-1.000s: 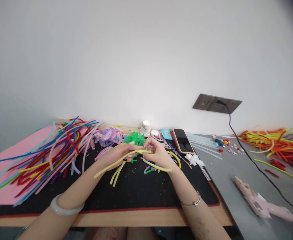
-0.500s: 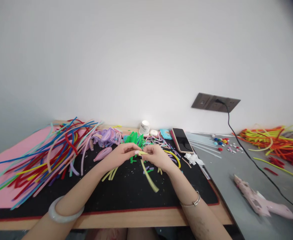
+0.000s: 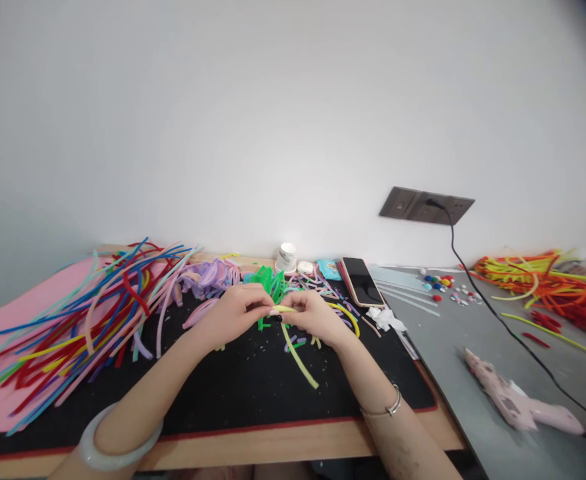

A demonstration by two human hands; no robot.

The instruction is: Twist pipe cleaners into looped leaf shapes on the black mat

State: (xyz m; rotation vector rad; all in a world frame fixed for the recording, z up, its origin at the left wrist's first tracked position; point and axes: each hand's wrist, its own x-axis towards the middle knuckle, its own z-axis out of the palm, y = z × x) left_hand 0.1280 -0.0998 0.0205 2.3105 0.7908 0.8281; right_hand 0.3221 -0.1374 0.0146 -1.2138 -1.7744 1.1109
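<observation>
A pale yellow pipe cleaner (image 3: 299, 357) is pinched between my two hands over the black mat (image 3: 253, 393), its loose end hanging down toward me. My left hand (image 3: 240, 310) is closed on it from the left, thumb and fingertips together. From the right, my right hand (image 3: 314, 316) grips the same piece, fingers pressed together. The fingertips of both hands nearly meet, and they hide part of the yellow piece. Just behind them lies a bundle of green pipe cleaners (image 3: 269, 283). A bright yellow curved piece (image 3: 349, 315) rests beside my right wrist.
Many coloured pipe cleaners (image 3: 107, 313) spread over a pink sheet (image 3: 3, 297) at left. Behind stand a paper cup (image 3: 287, 259) and a phone (image 3: 363, 281). At right are pom-poms (image 3: 437, 283), a pink glue gun (image 3: 517, 400) and its black cord (image 3: 493, 308).
My left hand has shifted slightly left and its fingers have drawn back along the pipe cleaner. The hanging end, blurred before, is now nearly still. The view has tilted a little.
</observation>
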